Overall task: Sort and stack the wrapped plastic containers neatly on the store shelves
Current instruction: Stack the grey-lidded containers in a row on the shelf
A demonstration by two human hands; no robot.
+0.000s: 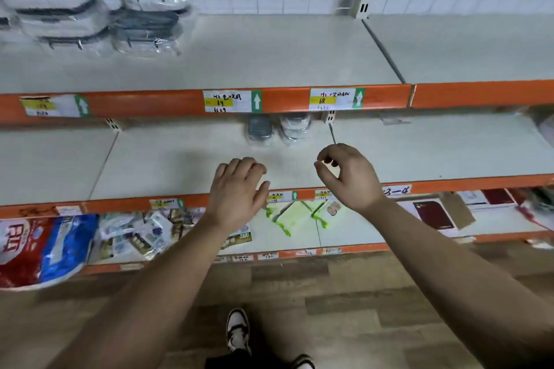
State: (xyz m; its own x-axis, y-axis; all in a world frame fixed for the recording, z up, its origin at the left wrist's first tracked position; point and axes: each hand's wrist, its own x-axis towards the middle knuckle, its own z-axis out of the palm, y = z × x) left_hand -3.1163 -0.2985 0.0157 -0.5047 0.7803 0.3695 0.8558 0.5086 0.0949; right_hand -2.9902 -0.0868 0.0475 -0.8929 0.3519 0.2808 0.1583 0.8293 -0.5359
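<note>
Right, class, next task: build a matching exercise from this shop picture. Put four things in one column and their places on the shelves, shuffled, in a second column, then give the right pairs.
Things
1. tall stacks of wrapped dark-lidded plastic containers
2. two small piles of wrapped round plastic containers
3. red, white and blue plastic bag
4. dark red flat pack

Places
A. bottom shelf, right part
B. top shelf, left end
C. back of the middle shelf
D. bottom shelf, left end

Pairs: 1-B, 2-C, 3-D, 4-A
</note>
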